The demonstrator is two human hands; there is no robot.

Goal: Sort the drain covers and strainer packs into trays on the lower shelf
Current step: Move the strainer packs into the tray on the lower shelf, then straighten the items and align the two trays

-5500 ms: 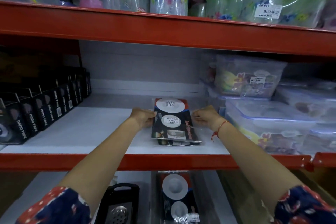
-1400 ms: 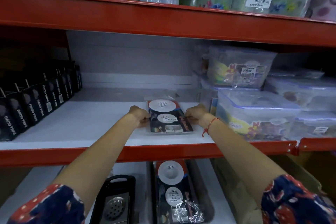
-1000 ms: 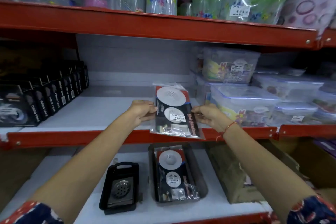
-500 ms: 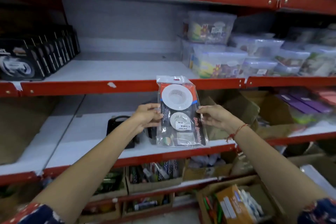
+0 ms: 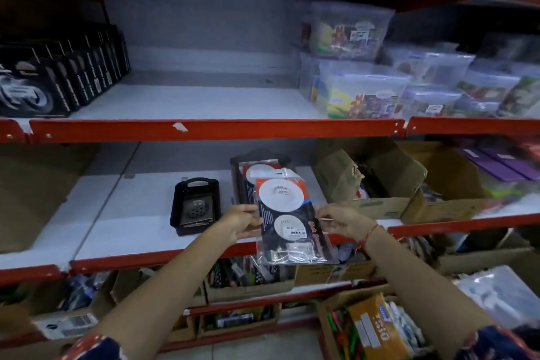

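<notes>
Two hands pinch one strainer pack point(image 5: 287, 219) by its side edges, left hand point(image 5: 241, 222) and right hand point(image 5: 342, 221), above the lower shelf's front edge point(image 5: 163, 256). Best slid flat into the dark tray point(image 5: 237, 181) behind, onto its pack.

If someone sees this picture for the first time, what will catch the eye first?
First, the strainer pack, held at the centre by the left hand and right hand before the lower shelf. Behind it a dark tray holds a similar pack; left of that, a black tray holds a drain cover.
</notes>
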